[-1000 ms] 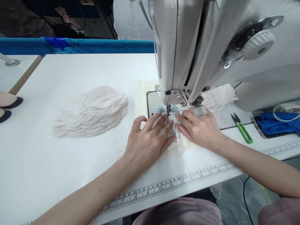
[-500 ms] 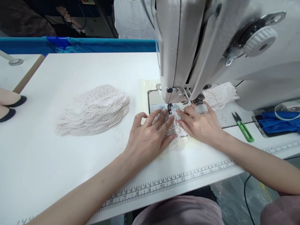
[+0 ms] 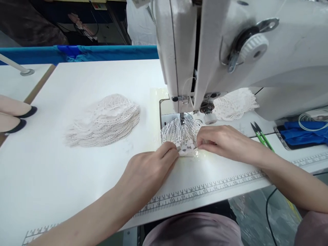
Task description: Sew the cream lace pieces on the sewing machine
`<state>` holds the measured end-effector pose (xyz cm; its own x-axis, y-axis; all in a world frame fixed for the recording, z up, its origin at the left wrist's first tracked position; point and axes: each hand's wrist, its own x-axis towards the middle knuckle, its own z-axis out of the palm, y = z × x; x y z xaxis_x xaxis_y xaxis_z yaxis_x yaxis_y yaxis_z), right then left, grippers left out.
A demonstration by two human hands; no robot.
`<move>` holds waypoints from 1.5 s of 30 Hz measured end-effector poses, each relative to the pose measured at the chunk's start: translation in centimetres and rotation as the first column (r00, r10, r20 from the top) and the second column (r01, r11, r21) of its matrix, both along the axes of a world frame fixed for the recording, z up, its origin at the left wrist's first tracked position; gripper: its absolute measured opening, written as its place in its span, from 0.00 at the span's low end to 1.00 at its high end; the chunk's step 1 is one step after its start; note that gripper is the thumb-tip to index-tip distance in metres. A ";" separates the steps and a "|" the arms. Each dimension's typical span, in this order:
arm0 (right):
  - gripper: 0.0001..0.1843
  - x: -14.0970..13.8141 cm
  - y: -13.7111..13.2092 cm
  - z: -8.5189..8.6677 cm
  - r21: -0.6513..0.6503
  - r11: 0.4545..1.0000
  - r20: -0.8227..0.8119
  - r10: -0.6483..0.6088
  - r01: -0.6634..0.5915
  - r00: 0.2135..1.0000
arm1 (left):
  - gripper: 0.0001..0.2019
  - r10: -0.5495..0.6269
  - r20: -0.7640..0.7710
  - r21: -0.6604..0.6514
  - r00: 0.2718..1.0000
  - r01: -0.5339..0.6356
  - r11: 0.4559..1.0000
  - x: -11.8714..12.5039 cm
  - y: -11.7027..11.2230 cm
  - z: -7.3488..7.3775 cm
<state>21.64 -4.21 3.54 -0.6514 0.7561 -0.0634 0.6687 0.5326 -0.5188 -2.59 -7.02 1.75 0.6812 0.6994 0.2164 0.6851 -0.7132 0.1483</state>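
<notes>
A small white lace piece [image 3: 179, 133] lies under the needle of a white sewing machine [image 3: 217, 54]. My left hand [image 3: 148, 171] pinches the near left edge of this lace, fingers curled. My right hand [image 3: 222, 141] pinches its near right edge, fingers pressed together. A stack of similar lace pieces [image 3: 102, 121] rests on the white table [image 3: 64, 177] to the left, apart from both hands. More lace [image 3: 235, 102] sits behind the needle under the machine arm.
Green thread snips [image 3: 261, 135] lie to the right of the machine. A blue cloth and a white cable [image 3: 307, 128] are at the far right. A printed ruler [image 3: 205, 189] runs along the table's front edge. Dark shoe-like items [image 3: 17, 118] sit at the left edge.
Both hands have drawn back toward me from flat on the lace near the needle to pinching its near edge. The lace has moved further under the needle.
</notes>
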 end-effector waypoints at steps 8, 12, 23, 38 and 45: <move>0.06 -0.5 0.0 -1.0 -0.173 0.971 -0.276 -0.210 0.167 0.938 | 0.10 0.196 0.124 -0.386 0.973 -0.135 0.913 0.2 2.0 1.9; 0.10 -0.9 0.1 -1.8 0.121 0.987 -0.172 -0.088 0.109 0.981 | 0.15 0.117 0.029 -0.337 0.993 -0.100 0.936 1.2 4.0 1.6; 0.14 -1.4 1.3 -3.3 0.446 0.838 -0.263 -0.212 0.314 0.941 | 0.22 0.078 0.157 -0.558 0.985 0.023 0.830 1.2 8.0 1.9; 0.13 -1.2 -0.1 -2.9 0.669 0.740 0.022 0.075 -0.070 0.997 | 0.12 -0.144 -0.139 0.459 0.980 0.192 0.867 0.5 2.6 -1.3; 0.13 -1.3 -0.1 -3.0 0.674 0.737 -0.002 0.072 -0.052 0.997 | 0.15 -0.140 -0.113 0.316 0.984 0.169 0.934 0.1 2.8 -1.7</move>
<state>20.36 -4.32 0.49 -0.6920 0.5527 0.4643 0.6135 0.7893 -0.0253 -2.48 -4.26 0.07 0.8016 0.4863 0.3478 0.5625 -0.8105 -0.1631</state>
